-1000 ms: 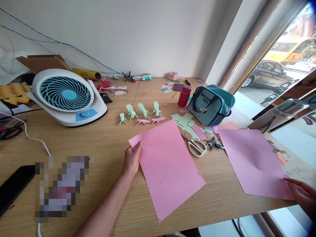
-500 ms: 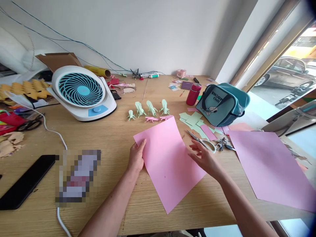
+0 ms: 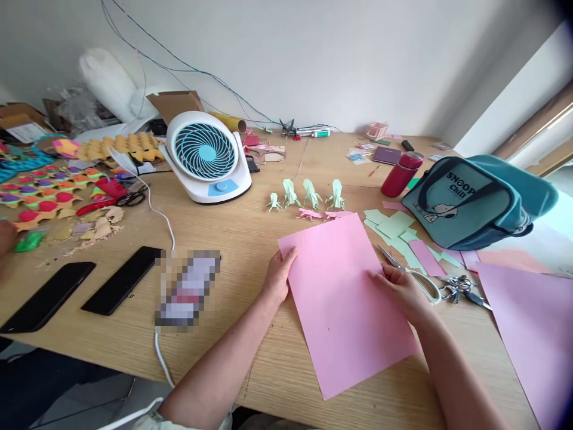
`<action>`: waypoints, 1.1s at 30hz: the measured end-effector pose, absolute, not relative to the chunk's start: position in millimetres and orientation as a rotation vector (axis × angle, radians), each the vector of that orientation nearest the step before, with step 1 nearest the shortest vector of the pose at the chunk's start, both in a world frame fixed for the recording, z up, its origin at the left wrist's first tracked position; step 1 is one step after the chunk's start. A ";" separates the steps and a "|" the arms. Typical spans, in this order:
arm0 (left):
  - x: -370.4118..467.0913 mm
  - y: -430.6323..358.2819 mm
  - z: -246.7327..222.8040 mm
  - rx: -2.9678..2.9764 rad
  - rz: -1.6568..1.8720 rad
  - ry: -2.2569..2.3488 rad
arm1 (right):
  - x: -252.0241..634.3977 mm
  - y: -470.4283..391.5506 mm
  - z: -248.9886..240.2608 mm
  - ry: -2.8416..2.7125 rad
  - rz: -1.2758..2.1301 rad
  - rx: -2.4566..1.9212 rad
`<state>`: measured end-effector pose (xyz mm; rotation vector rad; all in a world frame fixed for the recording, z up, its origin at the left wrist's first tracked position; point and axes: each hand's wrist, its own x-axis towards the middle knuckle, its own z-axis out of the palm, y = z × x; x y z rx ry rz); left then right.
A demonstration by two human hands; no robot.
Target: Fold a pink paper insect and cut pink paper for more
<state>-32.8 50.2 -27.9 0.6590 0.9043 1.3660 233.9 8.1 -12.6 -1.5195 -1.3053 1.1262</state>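
A pink sheet of paper is held between my two hands above the wooden table. My left hand pinches its left edge, thumb on top. On the opposite edge my right hand grips it, thumb over the paper and fingers partly behind. Scissors with pale handles lie just beyond my right hand. Several green folded paper figures stand behind the sheet, with pink folded figures in front of them. Green paper pieces are scattered to their right.
A white fan stands at the back left, near phones and a white cable. At right are a red bottle, a teal bag, keys and another pink sheet. Another person's hand shows at the left edge.
The view has turned left, bringing another person's hand and more craft pieces into sight. My right hand has closed on the right edge of the pink sheet.
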 end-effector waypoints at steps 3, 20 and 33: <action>-31.8 52.5 -32.9 0.713 1.393 0.945 | 238.8 7.4 -14.2 -1.170 1.349 -1.508; -28.7 37.1 -26.3 1.455 1.205 1.008 | 225.9 -10.1 -11.1 -0.995 0.918 -1.440; -31.4 41.4 -25.9 1.252 1.230 1.010 | 219.0 -16.0 -4.0 -1.246 0.593 -1.488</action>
